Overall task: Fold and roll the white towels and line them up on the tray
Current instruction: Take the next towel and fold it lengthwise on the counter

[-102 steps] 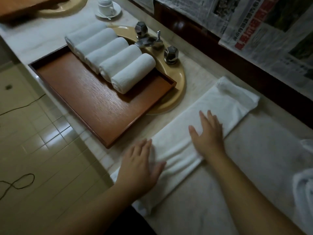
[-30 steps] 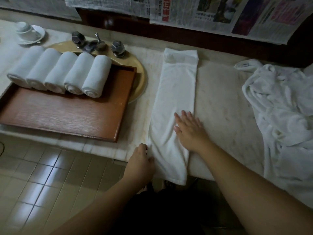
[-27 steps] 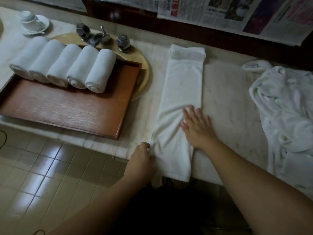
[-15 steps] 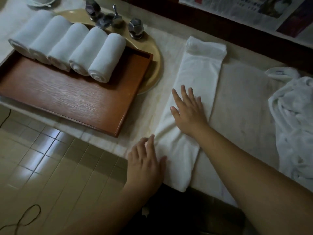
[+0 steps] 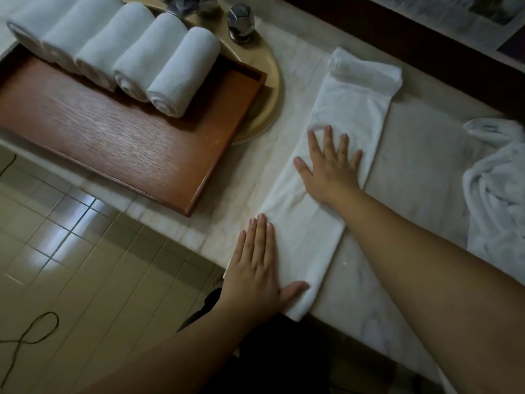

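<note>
A white towel (image 5: 349,109), folded into a long narrow strip, lies on the marble counter (image 5: 420,155) and runs from the back wall to the front edge. My right hand (image 5: 329,163) lies flat on its middle with fingers spread. My left hand (image 5: 255,268) presses flat on the near left edge of the strip, thumb on the cloth. Several rolled white towels (image 5: 181,72) lie side by side along the back of the wooden tray (image 5: 127,143) on the left.
A pile of loose white towels (image 5: 497,189) lies at the right. A gold basin rim (image 5: 270,89) with chrome tap knobs (image 5: 241,21) sits behind the tray. Tiled floor with a dark cord (image 5: 28,334) is below the counter edge.
My left hand has let go of the towel's near left edge and now lies flat on it. My right hand has slid a little farther up the strip. The view has tilted.
</note>
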`<state>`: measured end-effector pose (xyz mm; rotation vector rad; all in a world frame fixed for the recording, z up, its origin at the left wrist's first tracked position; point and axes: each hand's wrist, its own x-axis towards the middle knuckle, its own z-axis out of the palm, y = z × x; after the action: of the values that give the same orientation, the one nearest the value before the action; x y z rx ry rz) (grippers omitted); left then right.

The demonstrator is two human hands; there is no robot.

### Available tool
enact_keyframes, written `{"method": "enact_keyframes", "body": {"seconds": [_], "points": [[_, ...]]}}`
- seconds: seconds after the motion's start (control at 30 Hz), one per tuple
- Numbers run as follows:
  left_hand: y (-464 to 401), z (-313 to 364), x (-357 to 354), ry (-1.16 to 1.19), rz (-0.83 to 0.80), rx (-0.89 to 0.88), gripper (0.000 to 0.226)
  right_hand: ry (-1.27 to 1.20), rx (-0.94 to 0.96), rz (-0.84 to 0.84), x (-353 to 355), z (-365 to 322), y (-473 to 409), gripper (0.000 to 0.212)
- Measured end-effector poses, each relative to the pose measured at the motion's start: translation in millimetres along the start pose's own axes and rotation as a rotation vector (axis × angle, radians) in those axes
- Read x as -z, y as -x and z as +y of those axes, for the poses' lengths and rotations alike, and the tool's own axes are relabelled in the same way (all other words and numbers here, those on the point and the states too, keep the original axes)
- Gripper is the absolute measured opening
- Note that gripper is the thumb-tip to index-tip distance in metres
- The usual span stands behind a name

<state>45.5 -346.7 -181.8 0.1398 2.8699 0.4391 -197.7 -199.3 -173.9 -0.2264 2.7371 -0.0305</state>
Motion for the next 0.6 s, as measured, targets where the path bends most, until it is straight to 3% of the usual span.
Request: {"method": "enact_keyframes", "body": {"seconds": [0.4,0.5,0.6], "points": [[-4.0,2.8,-2.1,0.011,0.033,0.004,0.140,-0.073,-0.198,0.066,37.7,19.9,-85.2,0.069],[-2.1,3.7,-0.9,0.021,0.033,0.001,0.141,-0.170,-0.224,0.183,35.4,-13.5,-44.4,0.076],[-1.6,4.5,-1.4,0.056,0.064,0.000,0.140,-0.108,-0.043,0.190,-3.7,-61.1,41.5,0.082]]}}
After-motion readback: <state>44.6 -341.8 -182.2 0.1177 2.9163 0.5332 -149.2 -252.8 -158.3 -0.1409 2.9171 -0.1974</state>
